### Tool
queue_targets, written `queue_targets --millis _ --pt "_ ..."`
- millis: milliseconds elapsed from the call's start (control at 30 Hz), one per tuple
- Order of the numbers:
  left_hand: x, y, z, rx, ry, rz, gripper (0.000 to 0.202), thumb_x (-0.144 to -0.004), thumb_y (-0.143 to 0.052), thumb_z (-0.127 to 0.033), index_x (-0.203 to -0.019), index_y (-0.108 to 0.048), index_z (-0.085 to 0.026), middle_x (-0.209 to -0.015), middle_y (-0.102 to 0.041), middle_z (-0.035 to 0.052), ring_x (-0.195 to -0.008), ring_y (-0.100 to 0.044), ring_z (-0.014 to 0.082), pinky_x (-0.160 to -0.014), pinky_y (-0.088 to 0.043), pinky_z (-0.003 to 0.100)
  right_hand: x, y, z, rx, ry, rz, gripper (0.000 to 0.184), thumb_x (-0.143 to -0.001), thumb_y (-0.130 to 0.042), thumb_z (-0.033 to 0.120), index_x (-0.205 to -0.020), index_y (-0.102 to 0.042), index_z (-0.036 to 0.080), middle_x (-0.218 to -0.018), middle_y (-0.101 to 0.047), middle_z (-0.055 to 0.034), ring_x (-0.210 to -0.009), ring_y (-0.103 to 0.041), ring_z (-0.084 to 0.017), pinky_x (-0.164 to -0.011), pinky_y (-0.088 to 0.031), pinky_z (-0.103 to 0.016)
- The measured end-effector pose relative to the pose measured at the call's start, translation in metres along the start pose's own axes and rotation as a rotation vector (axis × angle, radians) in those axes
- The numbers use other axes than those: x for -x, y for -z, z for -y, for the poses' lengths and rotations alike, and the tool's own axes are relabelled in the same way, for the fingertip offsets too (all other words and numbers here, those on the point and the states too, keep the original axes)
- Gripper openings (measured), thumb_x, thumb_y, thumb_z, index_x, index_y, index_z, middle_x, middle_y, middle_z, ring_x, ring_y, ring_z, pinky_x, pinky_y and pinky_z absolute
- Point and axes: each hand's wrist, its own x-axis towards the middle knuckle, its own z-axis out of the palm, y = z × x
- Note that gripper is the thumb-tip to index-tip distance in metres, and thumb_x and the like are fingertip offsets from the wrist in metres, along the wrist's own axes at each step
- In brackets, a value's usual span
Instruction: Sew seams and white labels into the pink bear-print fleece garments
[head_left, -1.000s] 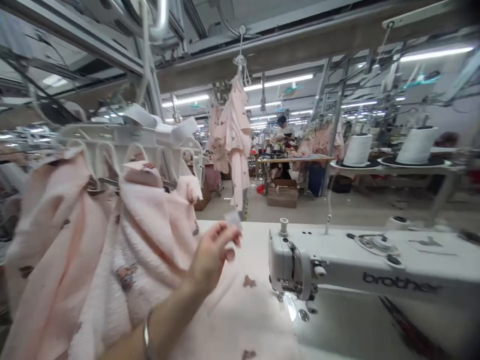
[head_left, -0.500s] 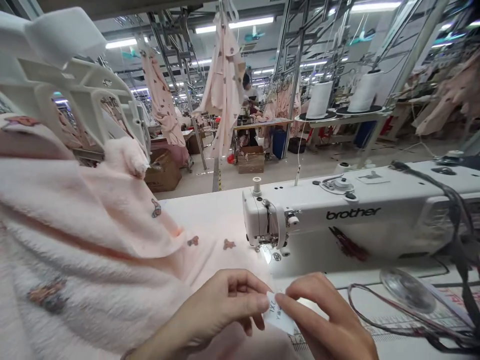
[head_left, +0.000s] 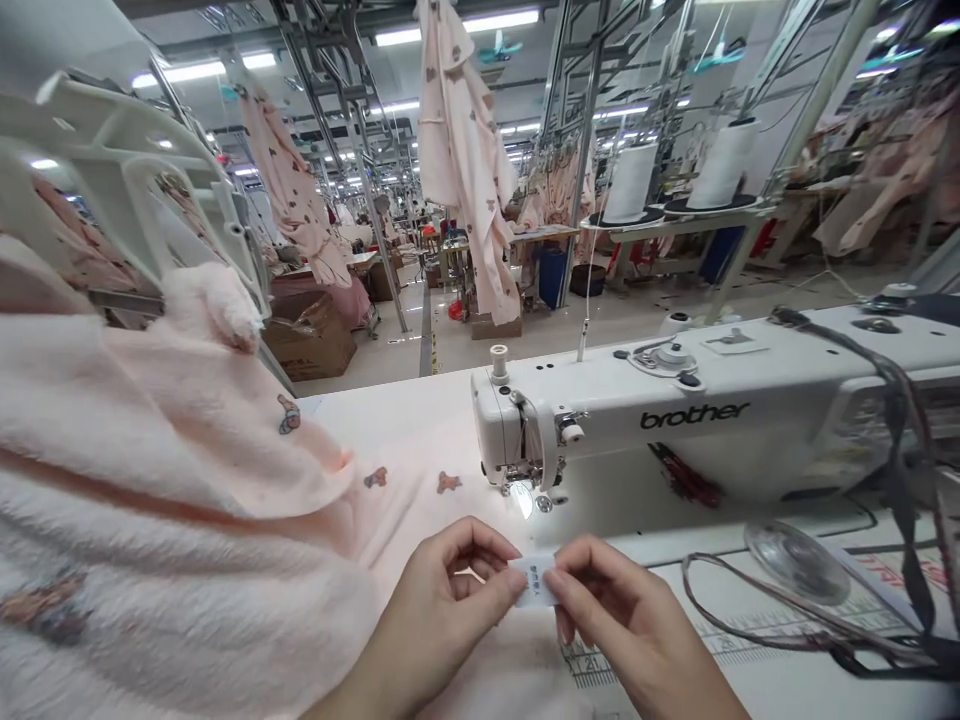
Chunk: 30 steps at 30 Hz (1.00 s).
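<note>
Between my two hands is a small white garment label [head_left: 535,582] with dark printed characters. My left hand [head_left: 457,600] pinches its left edge between thumb and fingers. On the opposite edge, my right hand [head_left: 611,610] grips it the same way. Both hands are just in front of the needle area of a white sewing machine [head_left: 697,395] marked "brother". Fluffy pink fabric [head_left: 270,560] with small bear prints spreads from the left over the table and runs under my hands. The machine's lamp lights the fabric near the needle.
Red-handled snips [head_left: 684,478] lie behind the machine's arm opening. To the right are a clear round disc [head_left: 796,562], dark cords and a printed ruler strip [head_left: 592,662]. White thread cones [head_left: 630,184] stand behind. A pink garment [head_left: 465,160] hangs overhead; a cardboard box [head_left: 311,335] sits on the floor.
The label has turned from a slant to nearly level, and other print now shows. My right hand has shifted left and lower, with both hands holding the label's sides. The view has swung slightly.
</note>
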Motion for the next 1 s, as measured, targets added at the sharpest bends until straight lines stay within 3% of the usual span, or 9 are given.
queue_targets --millis 233,333,400,500,600,667,800,867,1000 --pt "-0.002 -0.001 0.007 -0.009 0.038 0.050 0.027 -0.076 -0.068 -0.038 -0.075 -0.059 -0.012 -0.063 -0.056 0.0009 -0.062 -0.052 0.0107 -0.060 -0.043 0.021 0.000 0.003 -0.005 0.020 -0.021 0.023 0.036 -0.084 -0.056 0.051 -0.070 -0.054 0.018 -0.059 -0.047 0.0034 -0.058 -0.048 -0.011 -0.058 -0.039 -0.021" --pt "0.001 0.005 0.001 -0.094 0.050 0.029 0.025 -0.077 -0.066 -0.038 -0.074 -0.060 -0.013 -0.063 -0.057 0.0010 -0.061 -0.053 0.0116 -0.060 -0.043 0.021 0.002 0.012 -0.018 0.113 0.040 0.077 0.031 -0.089 -0.051 0.047 -0.077 -0.057 0.019 -0.064 -0.052 0.0018 -0.061 -0.053 -0.012 -0.057 -0.043 -0.020" --pt "0.001 0.013 -0.008 -0.287 -0.002 -0.038 0.022 -0.079 -0.062 -0.036 -0.074 -0.061 -0.014 -0.065 -0.060 0.0017 -0.063 -0.056 0.0128 -0.059 -0.042 0.022 0.004 0.019 -0.035 0.277 0.165 0.066 0.023 -0.092 -0.047 0.040 -0.088 -0.058 0.021 -0.073 -0.058 0.0003 -0.066 -0.057 -0.012 -0.059 -0.046 -0.019" --pt "-0.011 0.023 -0.013 -0.677 -0.096 -0.118 0.016 -0.082 -0.057 -0.028 -0.072 -0.062 -0.017 -0.069 -0.063 0.0018 -0.066 -0.058 0.0148 -0.062 -0.042 0.024 0.004 0.024 -0.067 0.641 0.476 -0.005 0.012 -0.093 -0.047 0.028 -0.097 -0.057 0.022 -0.091 -0.063 -0.0025 -0.082 -0.061 -0.014 -0.068 -0.049 -0.020" --pt "-0.036 0.023 0.005 -0.874 -0.166 -0.089 0.008 -0.080 -0.055 -0.019 -0.074 -0.060 -0.017 -0.083 -0.065 0.0046 -0.081 -0.060 0.0193 -0.075 -0.043 0.029 0.001 0.021 -0.100 0.970 0.792 -0.022 0.018 -0.091 -0.049 0.022 -0.106 -0.058 0.020 -0.112 -0.062 -0.0069 -0.105 -0.058 -0.022 -0.082 -0.049 -0.030" --pt "-0.054 0.021 0.024 -0.902 -0.238 -0.060 0.009 -0.078 -0.053 -0.010 -0.073 -0.058 -0.017 -0.093 -0.063 0.0075 -0.094 -0.057 0.0225 -0.082 -0.041 0.032 -0.002 0.017 -0.117 1.079 0.896 -0.026 0.022 -0.089 -0.050 0.019 -0.110 -0.058 0.017 -0.121 -0.060 -0.0081 -0.112 -0.055 -0.025 -0.086 -0.046 -0.034" --pt "-0.073 0.025 0.047 -0.871 -0.302 0.024 0.011 -0.078 -0.052 -0.009 -0.071 -0.054 -0.017 -0.088 -0.060 0.0062 -0.090 -0.055 0.0210 -0.079 -0.042 0.031 -0.007 0.012 -0.128 1.066 0.914 -0.044 0.017 -0.087 -0.052 0.016 -0.102 -0.059 0.018 -0.116 -0.062 -0.0070 -0.111 -0.055 -0.025 -0.085 -0.045 -0.034" --pt "-0.073 0.027 0.043 -0.842 -0.299 0.038 0.009 -0.079 -0.054 -0.013 -0.072 -0.057 -0.017 -0.090 -0.060 0.0057 -0.088 -0.056 0.0201 -0.079 -0.042 0.030 -0.008 0.011 -0.122 1.003 0.848 -0.052 0.011 -0.088 -0.049 0.015 -0.094 -0.058 0.018 -0.109 -0.062 -0.0072 -0.107 -0.055 -0.024 -0.084 -0.045 -0.034" --pt "-0.064 0.021 0.027 -0.714 -0.191 -0.101 0.008 -0.079 -0.057 -0.020 -0.074 -0.063 -0.017 -0.089 -0.063 0.0060 -0.082 -0.058 0.0189 -0.073 -0.043 0.029 -0.012 0.012 -0.105 0.905 0.616 -0.049 0.016 -0.092 -0.043 0.015 -0.077 -0.047 0.019 -0.092 -0.054 -0.0071 -0.087 -0.053 -0.020 -0.074 -0.046 -0.034"
